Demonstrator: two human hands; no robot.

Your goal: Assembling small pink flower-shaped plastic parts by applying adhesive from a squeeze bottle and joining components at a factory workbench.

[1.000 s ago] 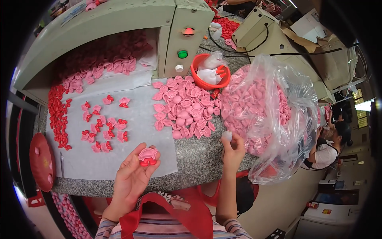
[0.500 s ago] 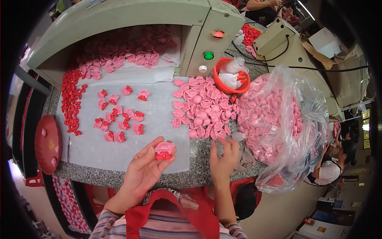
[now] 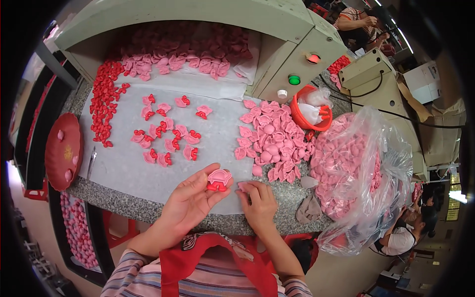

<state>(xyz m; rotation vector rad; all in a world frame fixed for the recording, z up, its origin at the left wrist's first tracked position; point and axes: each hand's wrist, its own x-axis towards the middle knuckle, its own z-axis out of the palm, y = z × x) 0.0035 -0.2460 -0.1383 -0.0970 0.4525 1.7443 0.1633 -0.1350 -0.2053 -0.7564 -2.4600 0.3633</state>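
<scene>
My left hand (image 3: 190, 203) pinches a small moulded plastic piece (image 3: 218, 179), pink above with two red feet below, over the front edge of the white sheet (image 3: 123, 173). Close to its right, my right hand (image 3: 260, 208) has its thumb and fingers drawn together. A bit of pink shows at those fingertips, a small pink piece (image 3: 243, 186) mostly hidden by them. Beyond my right hand lies a heap of loose pink pieces (image 3: 277, 143), some round, some cap-shaped. Several joined pink-and-red pieces (image 3: 168, 123) are spread over the sheet.
Small red pieces (image 3: 103, 116) lie at the left, near tweezers (image 3: 92, 161) and a red dish (image 3: 64, 148). A pale green machine (image 3: 282, 64) arches over more pink pieces. At right stand a red-orange basket (image 3: 299, 111), a clear bag (image 3: 346, 168) of pink pieces and a grey cloth (image 3: 309, 209).
My right hand has come away from the pink heap, moving left and nearer, its fingers closing on a pink bit. My left hand still holds its piece. The whole view has shifted.
</scene>
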